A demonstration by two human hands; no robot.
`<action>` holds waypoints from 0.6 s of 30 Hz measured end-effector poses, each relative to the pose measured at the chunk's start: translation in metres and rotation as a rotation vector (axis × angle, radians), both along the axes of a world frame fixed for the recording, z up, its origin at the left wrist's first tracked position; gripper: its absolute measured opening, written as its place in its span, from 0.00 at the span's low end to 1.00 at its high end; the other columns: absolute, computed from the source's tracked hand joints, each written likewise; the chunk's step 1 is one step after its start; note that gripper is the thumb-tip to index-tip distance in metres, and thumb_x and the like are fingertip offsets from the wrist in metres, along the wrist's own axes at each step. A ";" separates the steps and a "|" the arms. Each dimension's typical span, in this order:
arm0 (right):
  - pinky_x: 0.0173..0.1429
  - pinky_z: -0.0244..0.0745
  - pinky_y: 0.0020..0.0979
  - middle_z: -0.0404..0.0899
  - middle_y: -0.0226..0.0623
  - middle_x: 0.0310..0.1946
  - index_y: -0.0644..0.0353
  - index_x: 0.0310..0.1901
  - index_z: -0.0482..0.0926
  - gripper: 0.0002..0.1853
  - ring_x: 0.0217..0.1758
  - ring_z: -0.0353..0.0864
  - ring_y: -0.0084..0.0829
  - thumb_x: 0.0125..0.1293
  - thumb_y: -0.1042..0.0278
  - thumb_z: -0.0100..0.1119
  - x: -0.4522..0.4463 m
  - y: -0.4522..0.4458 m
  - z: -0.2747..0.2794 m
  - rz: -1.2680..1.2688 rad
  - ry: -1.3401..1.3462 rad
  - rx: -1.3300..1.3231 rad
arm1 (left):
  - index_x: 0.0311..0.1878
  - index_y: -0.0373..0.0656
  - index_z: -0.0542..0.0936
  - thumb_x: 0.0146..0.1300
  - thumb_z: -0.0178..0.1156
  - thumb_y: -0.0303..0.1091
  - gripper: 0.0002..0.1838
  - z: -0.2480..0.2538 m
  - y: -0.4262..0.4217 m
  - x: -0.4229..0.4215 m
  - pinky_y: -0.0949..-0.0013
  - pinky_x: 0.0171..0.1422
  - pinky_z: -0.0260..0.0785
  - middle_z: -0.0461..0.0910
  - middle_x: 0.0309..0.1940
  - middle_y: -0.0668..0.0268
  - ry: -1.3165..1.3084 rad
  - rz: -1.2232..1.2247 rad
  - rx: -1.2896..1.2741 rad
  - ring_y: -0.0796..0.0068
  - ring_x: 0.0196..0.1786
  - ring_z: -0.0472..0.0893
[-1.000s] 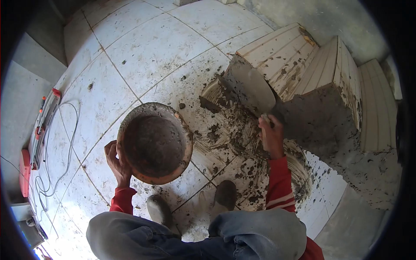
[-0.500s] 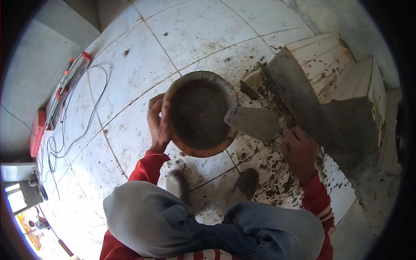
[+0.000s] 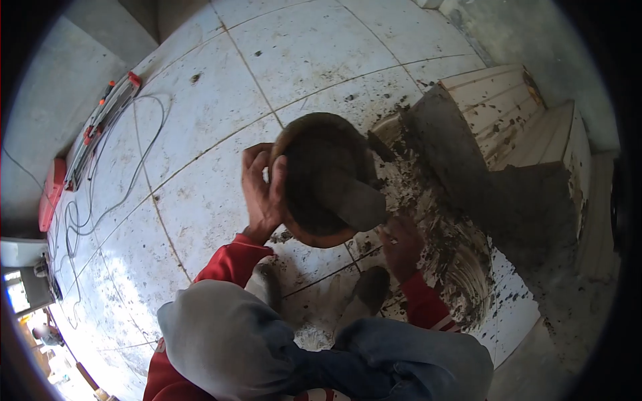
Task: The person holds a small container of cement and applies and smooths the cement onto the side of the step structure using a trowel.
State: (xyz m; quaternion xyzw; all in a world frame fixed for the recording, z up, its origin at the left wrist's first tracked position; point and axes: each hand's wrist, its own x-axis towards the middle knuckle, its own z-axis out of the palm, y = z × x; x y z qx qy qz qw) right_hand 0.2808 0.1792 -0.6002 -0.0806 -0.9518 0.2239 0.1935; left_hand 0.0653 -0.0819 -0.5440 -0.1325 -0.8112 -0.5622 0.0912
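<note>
My left hand (image 3: 265,187) grips the left rim of a round, mortar-stained bowl (image 3: 314,235), tilted with its dark inside facing me. In my right hand (image 3: 402,246) is a trowel (image 3: 361,204), its handle mostly hidden by my fingers. The grey blade reaches over the bowl's lower right rim into its mouth. Whether the blade touches the inside I cannot tell. Smeared wet mortar (image 3: 461,271) lies on the floor to the right of my right hand.
Mortar-coated stair-like panels (image 3: 495,113) stand at the right by the wall. White floor tiles (image 3: 200,87) carry scattered crumbs. A cable (image 3: 144,180) and a red-ended tool (image 3: 100,127) lie at the left. Another person (image 3: 48,334) shows far off at lower left.
My right hand has moved left, bringing the trowel blade further into the bowl. The bowl and my left hand have shifted slightly right. More smeared mortar shows on the floor.
</note>
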 end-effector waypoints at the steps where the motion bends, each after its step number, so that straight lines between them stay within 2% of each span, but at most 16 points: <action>1: 0.44 0.83 0.43 0.84 0.38 0.43 0.56 0.53 0.88 0.19 0.42 0.86 0.43 0.59 0.73 0.78 0.003 -0.006 -0.006 -0.062 0.047 -0.015 | 0.51 0.30 0.87 0.78 0.63 0.41 0.18 0.001 -0.002 0.000 0.54 0.70 0.70 0.80 0.56 0.51 -0.008 0.006 0.010 0.54 0.61 0.79; 2: 0.44 0.83 0.43 0.84 0.38 0.43 0.56 0.53 0.88 0.19 0.42 0.86 0.43 0.59 0.73 0.78 0.005 -0.012 -0.011 -0.082 0.048 0.000 | 0.50 0.31 0.87 0.78 0.63 0.41 0.18 -0.005 -0.004 -0.001 0.54 0.70 0.70 0.80 0.56 0.52 -0.015 0.037 0.030 0.55 0.61 0.79; 4: 0.44 0.83 0.41 0.84 0.38 0.43 0.59 0.52 0.87 0.17 0.42 0.87 0.41 0.61 0.73 0.78 0.008 -0.018 -0.014 -0.210 0.151 -0.239 | 0.50 0.31 0.87 0.79 0.62 0.42 0.19 -0.013 -0.015 -0.006 0.54 0.70 0.70 0.81 0.54 0.52 0.014 0.051 -0.024 0.55 0.60 0.80; 7: 0.46 0.84 0.38 0.85 0.41 0.43 0.61 0.51 0.86 0.16 0.43 0.88 0.39 0.63 0.73 0.78 0.009 -0.010 -0.002 -0.366 0.073 -0.331 | 0.53 0.31 0.86 0.81 0.60 0.42 0.20 -0.031 -0.040 -0.009 0.56 0.69 0.71 0.82 0.54 0.51 -0.009 0.148 -0.099 0.56 0.60 0.80; 11: 0.47 0.83 0.35 0.85 0.43 0.44 0.62 0.53 0.86 0.18 0.44 0.89 0.38 0.62 0.71 0.79 -0.002 0.035 -0.007 -0.477 -0.040 -0.234 | 0.54 0.30 0.86 0.83 0.56 0.43 0.22 -0.067 -0.077 -0.008 0.58 0.66 0.72 0.81 0.54 0.52 -0.064 0.220 -0.162 0.57 0.58 0.81; 14: 0.45 0.81 0.33 0.86 0.41 0.42 0.62 0.52 0.86 0.17 0.42 0.87 0.35 0.64 0.69 0.78 -0.018 0.077 -0.039 -0.445 0.068 -0.169 | 0.54 0.30 0.85 0.84 0.53 0.45 0.23 -0.061 -0.076 -0.007 0.58 0.65 0.72 0.81 0.54 0.52 -0.090 0.192 -0.172 0.58 0.57 0.81; 16: 0.41 0.80 0.33 0.86 0.38 0.39 0.65 0.54 0.86 0.19 0.38 0.86 0.29 0.67 0.64 0.77 -0.038 0.111 -0.064 -0.426 -0.062 -0.318 | 0.54 0.30 0.85 0.84 0.52 0.45 0.24 -0.057 -0.074 -0.011 0.58 0.65 0.72 0.81 0.53 0.52 -0.073 0.177 -0.190 0.58 0.56 0.81; 18: 0.35 0.77 0.32 0.86 0.35 0.38 0.68 0.58 0.85 0.23 0.32 0.82 0.24 0.70 0.59 0.76 -0.070 0.139 -0.055 -0.448 -0.162 -0.779 | 0.54 0.30 0.85 0.84 0.51 0.45 0.24 -0.057 -0.072 -0.013 0.58 0.65 0.72 0.80 0.53 0.52 -0.062 0.161 -0.209 0.58 0.56 0.80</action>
